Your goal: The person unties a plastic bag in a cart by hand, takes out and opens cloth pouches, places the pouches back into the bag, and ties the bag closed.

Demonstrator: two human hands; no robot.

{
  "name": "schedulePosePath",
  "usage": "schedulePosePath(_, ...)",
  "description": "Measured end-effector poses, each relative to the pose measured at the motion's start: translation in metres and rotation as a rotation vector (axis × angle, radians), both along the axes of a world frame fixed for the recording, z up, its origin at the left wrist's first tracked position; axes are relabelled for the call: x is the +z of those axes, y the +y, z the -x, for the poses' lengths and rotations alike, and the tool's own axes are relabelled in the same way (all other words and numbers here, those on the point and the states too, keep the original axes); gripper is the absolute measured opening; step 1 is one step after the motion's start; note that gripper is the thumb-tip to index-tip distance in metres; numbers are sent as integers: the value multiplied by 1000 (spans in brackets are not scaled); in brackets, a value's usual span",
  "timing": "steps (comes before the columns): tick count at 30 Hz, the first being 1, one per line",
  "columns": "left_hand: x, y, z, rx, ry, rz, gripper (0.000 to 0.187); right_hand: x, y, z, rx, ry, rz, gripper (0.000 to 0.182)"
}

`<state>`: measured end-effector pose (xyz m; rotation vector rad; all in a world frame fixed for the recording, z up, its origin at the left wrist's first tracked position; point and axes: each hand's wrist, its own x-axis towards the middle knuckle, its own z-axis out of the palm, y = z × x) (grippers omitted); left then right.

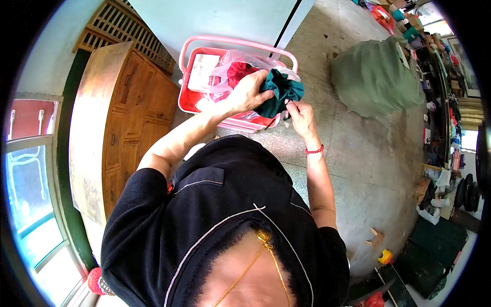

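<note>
both hands' fingers (265,95) grip green cloth (279,92) above a red basket (185,97); grey floor (358,148), wooden cabinet (130,123) left

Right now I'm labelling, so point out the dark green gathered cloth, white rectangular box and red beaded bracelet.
Dark green gathered cloth (281,91): head view, middle folds.
White box (203,72): head view, top face.
Red beaded bracelet (314,151): head view, beads.

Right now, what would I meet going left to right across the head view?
Framed glass window, brown wooden drawer cabinet, red plastic basket with pink handle, bulky olive-green cloth-covered pile.
</note>
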<state>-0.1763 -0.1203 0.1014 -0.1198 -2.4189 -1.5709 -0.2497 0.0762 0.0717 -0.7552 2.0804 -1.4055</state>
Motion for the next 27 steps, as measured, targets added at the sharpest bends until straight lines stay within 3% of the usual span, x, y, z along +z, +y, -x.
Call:
schedulePosePath(4,4,1,-4,55,24,24,35,6,-4,-4,112,51,254,19)
schedulePosePath(6,4,4,-4,74,-18,-99,35,8,-8,-8,125,-86,260,18)
schedulePosePath(8,7,6,-4,76,-11,-65,34,11,-16,-12,41,34,138,17)
schedulePosePath(9,10,6,-5,75,-2,-35,33,9,-20,-9,3,220,66,17)
schedulePosePath(12,25,-4,-13,90,-132,176,31,12,-20,-6,-102,7,175,17)
schedulePosePath(14,27,-13,-14,95,-158,213,31,7,-16,3,-59,91,157,14)
schedulePosePath(16,28,-20,-16,30,-294,339,37,16,-15,6,-54,383,230,13)
schedulePosePath(18,27,-21,-21,14,-241,310,45,11,-9,12,-59,266,211,14)
schedulePosePath(20,18,-24,-26,-101,-273,374,50,19,-4,15,21,-452,369,25)
schedulePosePath(21,17,-23,-30,-105,-211,353,50,24,-6,11,27,-686,505,31)
schedulePosePath(22,15,-24,-32,-102,-214,354,50,25,-10,10,30,-689,504,31)
schedulePosePath(24,11,-24,-37,-89,-135,236,46,25,-15,5,-300,-1170,681,38)
schedulePosePath(25,11,-21,-39,-74,-19,241,43,26,-20,4,-331,-1157,667,41)
schedulePosePath(27,7,-19,-41,-67,-48,205,41,27,-18,14,-354,-1185,689,41)
